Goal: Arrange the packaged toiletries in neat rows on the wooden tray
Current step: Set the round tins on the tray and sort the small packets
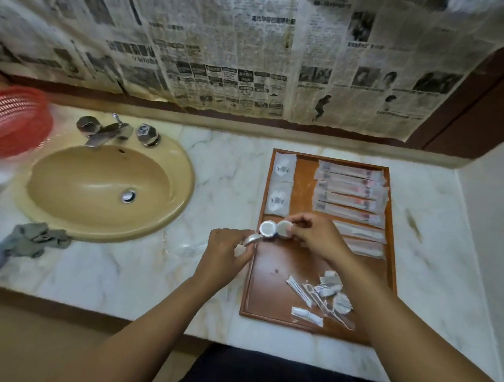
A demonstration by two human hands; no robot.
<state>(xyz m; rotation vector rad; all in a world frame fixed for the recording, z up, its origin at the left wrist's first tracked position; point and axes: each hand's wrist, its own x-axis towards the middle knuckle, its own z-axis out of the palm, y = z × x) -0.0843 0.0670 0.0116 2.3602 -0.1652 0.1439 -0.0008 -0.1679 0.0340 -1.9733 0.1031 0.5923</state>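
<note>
At the wooden tray's [272,269] left edge, the right hand [316,236] pinches a round packet [285,228] and the left hand [229,251] curls round a silvery wrapper [252,238]. Sachet rows [351,191] fill the back right corner, and a loose pile [321,292] sits front right. Likely slip: the right forearm sweeping that pile off the front edge. Blur hides what the wrapper contains.

Sink [66,209]: tan basin, left in the marble tabletop [223,165].
Basket [13,120]: red, far left.
Cloth [35,239]: grey, crumpled, near-left.
Wall: newspaper [223,56] covered.
</note>
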